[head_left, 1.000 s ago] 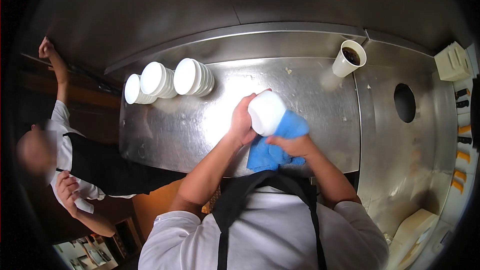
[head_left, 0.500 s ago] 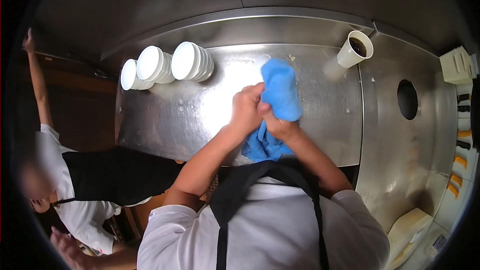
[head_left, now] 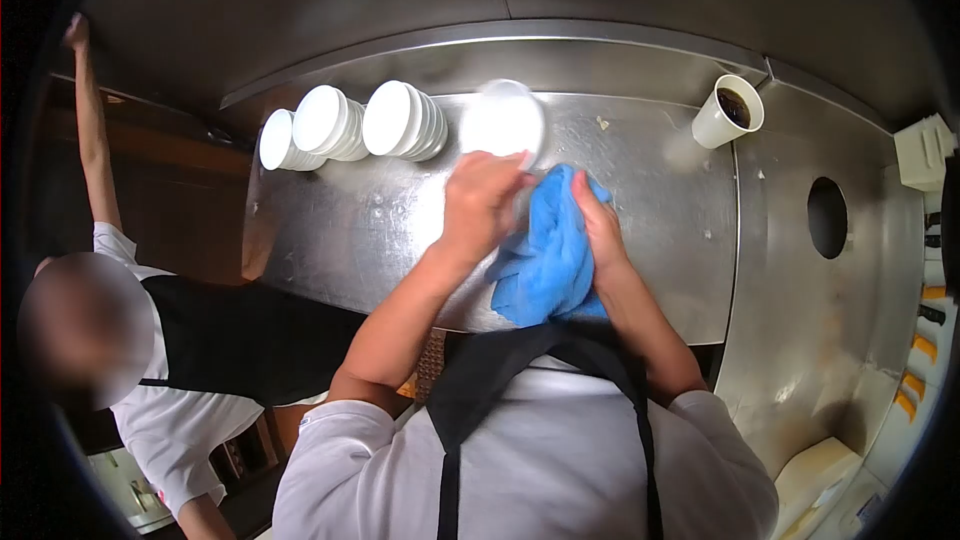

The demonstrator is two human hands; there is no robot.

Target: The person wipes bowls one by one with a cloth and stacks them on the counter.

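In the head view, my left hand (head_left: 480, 202) grips the lower edge of a round white dish (head_left: 503, 124), both somewhat blurred by motion. The dish is tilted up above the steel counter. My right hand (head_left: 602, 228) is closed around a bunched blue cloth (head_left: 550, 252), its thumb lying along the top. The cloth hangs close to my body, just right of my left hand. Three leaning stacks of white dishes stand to the left: a near stack (head_left: 404, 120), a middle stack (head_left: 331, 123) and a far-left stack (head_left: 290, 141).
A cup of dark liquid (head_left: 733, 112) stands at the counter's (head_left: 665, 260) back right. Further right is a round hole (head_left: 828, 218) in the steel surface. Several knives with orange or black handles line the right edge. Another person in a black apron (head_left: 255, 340) is at left, one arm raised.
The blue cloth, raised between my hands before, has dropped lower in my right hand. The white dish now shows uncovered in my left hand. The other person has shifted.
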